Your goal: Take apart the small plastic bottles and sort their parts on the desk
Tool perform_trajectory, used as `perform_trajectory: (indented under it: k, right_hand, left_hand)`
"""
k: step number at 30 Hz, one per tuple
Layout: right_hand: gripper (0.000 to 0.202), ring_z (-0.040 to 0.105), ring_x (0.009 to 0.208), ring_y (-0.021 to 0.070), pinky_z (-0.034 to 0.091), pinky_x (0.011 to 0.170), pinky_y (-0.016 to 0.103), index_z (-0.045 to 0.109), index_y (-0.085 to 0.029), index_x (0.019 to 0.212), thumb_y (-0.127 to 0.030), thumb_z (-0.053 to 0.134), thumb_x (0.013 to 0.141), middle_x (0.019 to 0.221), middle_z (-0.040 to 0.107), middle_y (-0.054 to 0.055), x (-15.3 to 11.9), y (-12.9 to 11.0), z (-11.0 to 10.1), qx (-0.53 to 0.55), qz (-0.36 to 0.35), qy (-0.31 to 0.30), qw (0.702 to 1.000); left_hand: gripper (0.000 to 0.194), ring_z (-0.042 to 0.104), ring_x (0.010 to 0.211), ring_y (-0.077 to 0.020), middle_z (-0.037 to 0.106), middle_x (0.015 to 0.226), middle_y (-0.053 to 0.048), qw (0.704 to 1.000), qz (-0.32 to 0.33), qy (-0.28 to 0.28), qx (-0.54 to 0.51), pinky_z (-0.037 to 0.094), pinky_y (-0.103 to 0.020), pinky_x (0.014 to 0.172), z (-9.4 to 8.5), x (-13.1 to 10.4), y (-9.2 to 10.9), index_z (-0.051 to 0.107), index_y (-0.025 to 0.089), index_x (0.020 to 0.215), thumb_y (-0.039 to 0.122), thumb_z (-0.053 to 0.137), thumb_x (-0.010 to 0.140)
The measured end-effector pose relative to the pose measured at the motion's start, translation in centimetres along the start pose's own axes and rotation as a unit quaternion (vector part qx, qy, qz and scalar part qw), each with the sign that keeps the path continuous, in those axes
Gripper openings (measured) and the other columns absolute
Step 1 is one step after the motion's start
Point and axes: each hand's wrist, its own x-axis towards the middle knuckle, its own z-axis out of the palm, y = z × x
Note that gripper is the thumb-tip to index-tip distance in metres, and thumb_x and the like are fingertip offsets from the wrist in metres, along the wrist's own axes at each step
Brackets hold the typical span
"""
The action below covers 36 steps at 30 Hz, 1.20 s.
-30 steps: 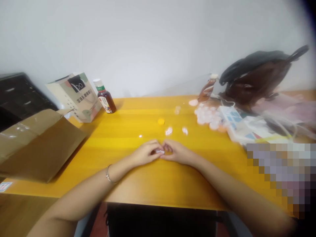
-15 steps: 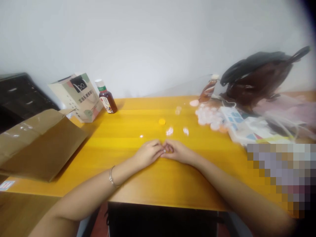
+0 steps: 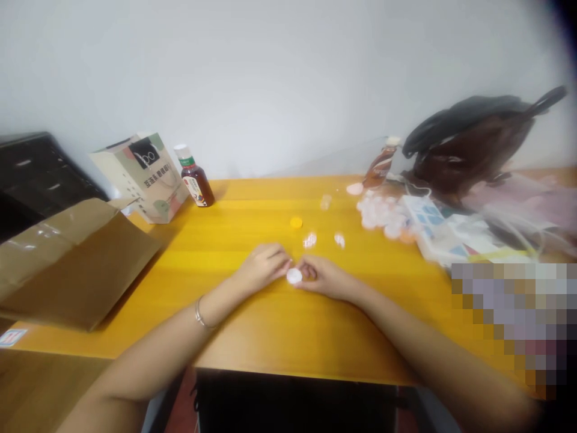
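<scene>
A small white round disc [image 3: 294,276], perhaps a cap, is pinched between the thumb and fingers of my right hand [image 3: 322,276]. Just left of it, my left hand [image 3: 265,264] has its fingertips drawn together close to the disc. Whatever lies between those fingertips is too small to name. Beyond the hands are a flat yellow disc [image 3: 296,222] and two small clear, shiny pieces, one [image 3: 309,240] in the middle and another [image 3: 339,240] to its right. A faint pale piece [image 3: 325,202] lies farther back.
At the left stand a brown paper bag [image 3: 81,264], a printed gift bag [image 3: 151,180] and a dark red bottle [image 3: 198,183]. Toward the right are a brown drink bottle [image 3: 381,165], a pile of white round pieces [image 3: 383,213], packaging [image 3: 455,234] and a dark bag [image 3: 469,144].
My left hand has shifted slightly left and away from the right. The white disc now shows in my right hand. A small white speck left of centre is out of sight.
</scene>
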Motion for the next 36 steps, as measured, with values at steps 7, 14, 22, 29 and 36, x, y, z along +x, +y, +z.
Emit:
perform_trajectory:
  k: [7,14,22,29,36]
  right_hand:
    - [0.023,0.04,0.058,0.0093,0.03,0.053,0.021,0.049,-0.018,0.077,-0.032,0.064,0.068,0.066,0.045,-0.004,-0.2,-0.5,-0.2,0.003,0.027,-0.007,1.0]
    - [0.023,0.04,0.059,0.0093,0.03,0.053,0.021,0.049,-0.018,0.078,-0.033,0.064,0.069,0.067,0.046,-0.004,-0.2,-0.4,-0.3,-0.002,0.025,-0.009,1.0]
    - [0.021,0.039,0.058,0.0089,0.03,0.053,0.021,0.049,-0.018,0.077,-0.031,0.063,0.069,0.066,0.045,-0.004,-0.2,-0.5,-0.3,0.0,0.022,-0.005,1.0]
    - [0.02,0.039,0.058,0.0087,0.03,0.052,0.021,0.051,-0.018,0.079,-0.03,0.063,0.069,0.066,0.045,-0.005,-0.2,-0.4,-0.2,-0.001,0.018,0.0,1.0]
    - [0.019,0.039,0.057,0.0085,0.031,0.053,0.021,0.049,-0.019,0.078,-0.031,0.062,0.07,0.065,0.044,-0.005,-0.1,0.1,0.0,-0.002,-0.003,0.002,1.0]
  left_hand:
    - [0.028,0.05,0.065,-0.0113,0.055,0.076,-0.005,0.987,0.0,-0.09,0.137,0.039,-0.024,0.064,-2.8,-0.6,-5.7,0.06,0.016,0.078,0.028,0.037,0.089]
    - [0.03,0.049,0.063,-0.011,0.054,0.076,-0.004,0.972,0.036,-0.153,0.176,0.037,-0.025,0.064,-2.4,-0.4,-5.4,0.059,0.014,0.075,0.025,0.035,0.09]
    - [0.026,0.05,0.066,-0.012,0.056,0.081,-0.006,0.982,0.026,-0.143,0.124,0.039,-0.027,0.066,-2.7,-0.4,-4.9,0.06,0.014,0.08,0.027,0.039,0.088]
    - [0.02,0.054,0.081,-0.0136,0.057,0.09,-0.006,0.989,0.016,-0.13,-0.062,0.04,-0.026,0.074,-1.8,0.1,-1.6,0.059,0.017,0.093,0.03,0.044,0.087]
    - [0.021,0.054,0.081,-0.0128,0.058,0.087,-0.005,0.976,0.023,-0.141,-0.167,0.04,-0.024,0.072,-0.9,0.4,0.3,0.059,0.016,0.093,0.028,0.042,0.088]
